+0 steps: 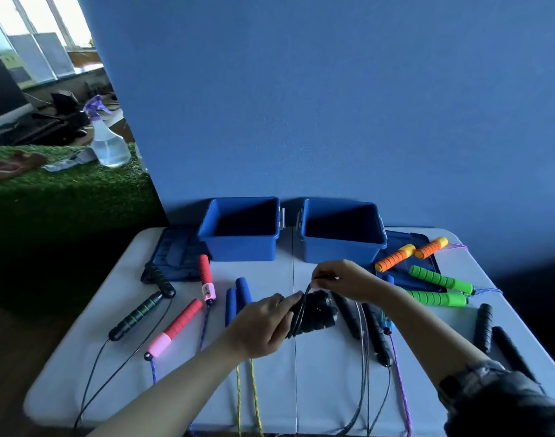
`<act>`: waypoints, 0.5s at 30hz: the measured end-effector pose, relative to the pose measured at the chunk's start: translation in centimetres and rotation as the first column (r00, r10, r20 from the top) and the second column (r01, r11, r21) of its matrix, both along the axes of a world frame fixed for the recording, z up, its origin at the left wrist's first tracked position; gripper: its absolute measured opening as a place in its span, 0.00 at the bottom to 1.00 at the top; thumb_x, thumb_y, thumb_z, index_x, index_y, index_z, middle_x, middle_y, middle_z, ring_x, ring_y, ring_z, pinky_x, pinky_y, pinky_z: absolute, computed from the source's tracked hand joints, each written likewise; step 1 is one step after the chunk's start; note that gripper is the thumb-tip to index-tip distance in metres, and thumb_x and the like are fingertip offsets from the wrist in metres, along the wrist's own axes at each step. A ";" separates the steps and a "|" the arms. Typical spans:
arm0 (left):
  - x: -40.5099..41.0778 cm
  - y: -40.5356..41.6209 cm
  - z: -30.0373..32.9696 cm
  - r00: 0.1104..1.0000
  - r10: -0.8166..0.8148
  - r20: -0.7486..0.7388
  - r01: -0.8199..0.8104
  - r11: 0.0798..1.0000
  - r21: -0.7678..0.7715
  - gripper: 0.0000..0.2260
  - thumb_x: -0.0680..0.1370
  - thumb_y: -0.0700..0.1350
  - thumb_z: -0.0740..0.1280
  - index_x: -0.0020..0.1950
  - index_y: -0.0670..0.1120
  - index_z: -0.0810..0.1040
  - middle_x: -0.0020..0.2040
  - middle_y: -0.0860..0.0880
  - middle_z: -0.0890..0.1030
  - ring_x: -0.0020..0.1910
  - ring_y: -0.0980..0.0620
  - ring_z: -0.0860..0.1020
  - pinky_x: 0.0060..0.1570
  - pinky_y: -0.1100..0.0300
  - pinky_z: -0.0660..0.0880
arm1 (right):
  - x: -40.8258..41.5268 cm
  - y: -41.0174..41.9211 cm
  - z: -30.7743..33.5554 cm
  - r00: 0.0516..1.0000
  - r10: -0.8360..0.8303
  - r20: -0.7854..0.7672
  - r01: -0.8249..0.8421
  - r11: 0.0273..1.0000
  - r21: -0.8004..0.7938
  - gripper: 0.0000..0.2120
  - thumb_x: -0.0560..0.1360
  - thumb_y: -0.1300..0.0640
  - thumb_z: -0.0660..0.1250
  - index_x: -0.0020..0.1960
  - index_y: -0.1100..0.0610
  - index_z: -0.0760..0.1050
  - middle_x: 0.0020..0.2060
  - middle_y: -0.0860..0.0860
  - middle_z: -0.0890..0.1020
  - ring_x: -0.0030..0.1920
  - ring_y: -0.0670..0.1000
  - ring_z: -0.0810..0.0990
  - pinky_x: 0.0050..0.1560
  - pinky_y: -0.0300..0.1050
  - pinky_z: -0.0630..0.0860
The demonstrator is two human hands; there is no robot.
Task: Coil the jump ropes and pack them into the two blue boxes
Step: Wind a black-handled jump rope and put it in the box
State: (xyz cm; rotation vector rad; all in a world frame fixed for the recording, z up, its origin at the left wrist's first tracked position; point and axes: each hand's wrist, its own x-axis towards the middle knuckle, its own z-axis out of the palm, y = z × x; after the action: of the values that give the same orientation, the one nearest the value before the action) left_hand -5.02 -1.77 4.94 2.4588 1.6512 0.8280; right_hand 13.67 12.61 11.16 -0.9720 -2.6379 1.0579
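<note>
My left hand (262, 326) grips a pair of black jump-rope handles (317, 312) above the middle of the table. My right hand (345, 279) pinches that rope's thin black cord (301, 307), which loops around the handles. Two open blue boxes stand at the back, the left box (241, 247) and the right box (342, 250); both look empty. Other ropes lie loose: black-green handles (137, 313), red-pink handles (178, 326), blue handles (238, 298), orange handles (408, 253), green handles (440, 288) and black handles (484, 326).
Two blue lids lie flat on the table, one lid (175, 257) left of the boxes and another lid (405, 272) under the orange handles. Cords hang over the near edge of the white table (317, 389). A spray bottle (107, 140) stands on green turf far left.
</note>
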 end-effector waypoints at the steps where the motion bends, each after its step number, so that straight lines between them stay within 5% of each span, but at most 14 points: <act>1: 0.3 -0.2 0.5 0.999 0.016 0.052 -0.016 1.000 -0.008 0.19 0.83 0.53 0.50 0.71 0.46 0.65 0.46 0.45 0.79 0.41 0.47 0.79 0.38 0.54 0.77 | 0.0 0.1 -0.3 0.997 -0.036 -0.064 0.033 0.998 -0.048 0.03 0.75 0.55 0.68 0.46 0.53 0.81 0.38 0.46 0.81 0.35 0.37 0.76 0.42 0.31 0.71; 3: 0.6 -0.3 1.6 0.987 0.096 0.129 -0.095 0.995 -0.014 0.21 0.81 0.58 0.52 0.70 0.51 0.65 0.51 0.49 0.80 0.47 0.51 0.79 0.43 0.57 0.75 | -0.1 0.0 -1.3 0.971 -0.150 -0.188 0.109 0.971 -0.213 0.05 0.75 0.59 0.68 0.48 0.57 0.83 0.38 0.52 0.83 0.34 0.39 0.77 0.42 0.33 0.74; 6: 0.7 0.2 2.6 0.952 0.230 0.204 -0.230 0.973 -0.023 0.19 0.78 0.61 0.53 0.67 0.58 0.64 0.55 0.52 0.79 0.54 0.54 0.76 0.49 0.59 0.71 | -0.4 -1.3 -3.3 0.883 -0.381 -0.276 0.198 0.832 -0.518 0.10 0.76 0.64 0.63 0.40 0.57 0.81 0.37 0.59 0.81 0.39 0.54 0.76 0.46 0.51 0.72; 8: 0.3 0.9 2.8 0.926 0.278 0.254 -0.275 0.960 -0.048 0.18 0.78 0.62 0.52 0.65 0.60 0.63 0.56 0.51 0.79 0.56 0.53 0.76 0.53 0.56 0.73 | -0.9 -2.8 -4.0 0.842 -0.470 -0.265 0.215 0.743 -0.634 0.13 0.79 0.66 0.58 0.38 0.61 0.76 0.33 0.57 0.79 0.35 0.55 0.74 0.41 0.49 0.73; 12: -1.3 2.4 2.4 0.864 0.396 0.311 -0.387 0.917 -0.093 0.27 0.77 0.64 0.52 0.69 0.51 0.69 0.60 0.48 0.79 0.60 0.50 0.77 0.56 0.54 0.74 | -2.2 -5.8 -4.6 0.852 -0.468 -0.236 0.184 0.688 -0.702 0.13 0.81 0.59 0.56 0.47 0.64 0.76 0.34 0.57 0.79 0.34 0.52 0.78 0.40 0.42 0.79; 15: -2.4 3.9 2.5 0.756 0.546 0.360 -0.531 0.834 -0.151 0.29 0.78 0.64 0.54 0.70 0.46 0.70 0.62 0.45 0.78 0.62 0.46 0.76 0.58 0.52 0.73 | -3.3 -7.6 -5.0 0.901 -0.417 -0.121 0.219 0.677 -0.703 0.15 0.82 0.56 0.53 0.44 0.61 0.74 0.31 0.56 0.80 0.31 0.50 0.79 0.37 0.41 0.78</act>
State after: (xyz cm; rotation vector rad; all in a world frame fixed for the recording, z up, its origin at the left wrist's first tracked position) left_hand -7.40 2.11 7.44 1.6203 2.1927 1.2278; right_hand 10.40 4.98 6.21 -1.2304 -1.7456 1.9416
